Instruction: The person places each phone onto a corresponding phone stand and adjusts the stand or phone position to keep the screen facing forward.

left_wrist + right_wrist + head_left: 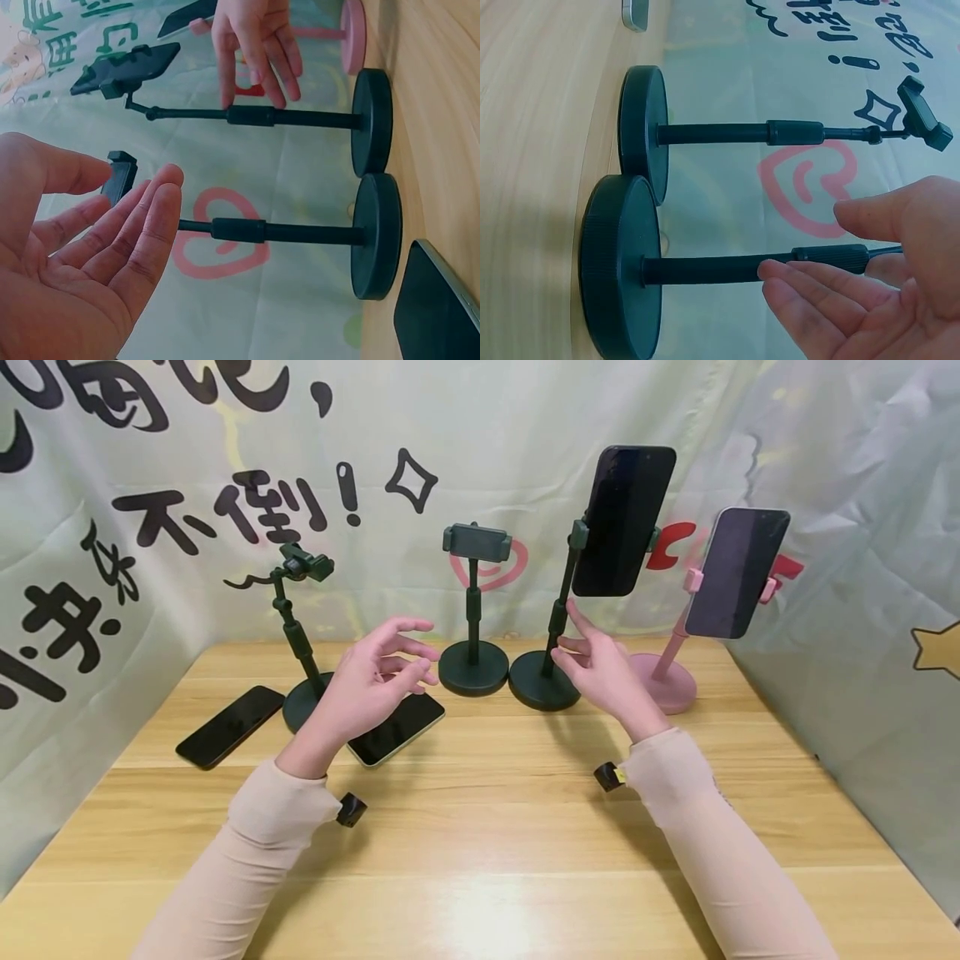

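My right hand (603,670) is beside the pole of a dark green phone stand (545,682), its fingers loosely extended; whether they touch the pole I cannot tell. A black phone (625,522) sits upright in that stand's clamp. To its left is another dark green stand (474,668) with nothing in its clamp. My left hand (375,677) hovers with relaxed fingers and holds nothing. Beneath it a phone (397,727) lies on the table, partly hidden by the hand. A third dark green stand (298,643) leans behind the left wrist, its clamp turned sideways.
On the right, a pink stand (667,685) bears a phone (737,572). Another black phone (230,727) lies flat at the left of the wooden table (480,860). A printed cloth (585,410) hangs behind and at both sides.
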Available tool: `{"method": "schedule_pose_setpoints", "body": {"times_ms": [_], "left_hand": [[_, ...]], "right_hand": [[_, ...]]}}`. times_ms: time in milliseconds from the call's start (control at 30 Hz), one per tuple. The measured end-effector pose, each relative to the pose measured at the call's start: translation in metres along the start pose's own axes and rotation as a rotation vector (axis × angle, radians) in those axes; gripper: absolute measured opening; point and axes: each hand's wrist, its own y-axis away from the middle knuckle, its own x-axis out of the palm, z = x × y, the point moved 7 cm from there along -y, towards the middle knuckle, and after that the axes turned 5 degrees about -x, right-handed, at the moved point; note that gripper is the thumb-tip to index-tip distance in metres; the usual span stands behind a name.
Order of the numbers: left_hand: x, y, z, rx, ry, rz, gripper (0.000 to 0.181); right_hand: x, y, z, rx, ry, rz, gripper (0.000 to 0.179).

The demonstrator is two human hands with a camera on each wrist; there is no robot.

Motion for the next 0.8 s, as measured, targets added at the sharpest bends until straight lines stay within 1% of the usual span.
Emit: {"method": "schedule_pose_setpoints", "body": {"times_ms": [233, 467, 667, 800], "left_hand": [[-0.003, -0.004, 0.009, -0.026, -0.006, 0.003, 0.044], [-0.008, -0.006, 0.019, -0.06, -0.016, 0.001, 0.044], [-0.015, -0.006, 0.028, -0.093, -0.025, -0.007, 0.044], [-0.02, -0.006, 0.036, -0.125, -0.026, -0.008, 0.043]], "right_hand": [[-0.006, 0.001, 0.002, -0.021, -0.005, -0.055, 0.069], [-0.008, 0.002, 0.003, -0.018, -0.018, -0.06, 0.061], [-0.009, 0.002, 0.006, -0.033, 0.019, -0.081, 0.049], [-0.004, 0.001, 0.006, -0.015, 0.018, -0.061, 0.048]]}}
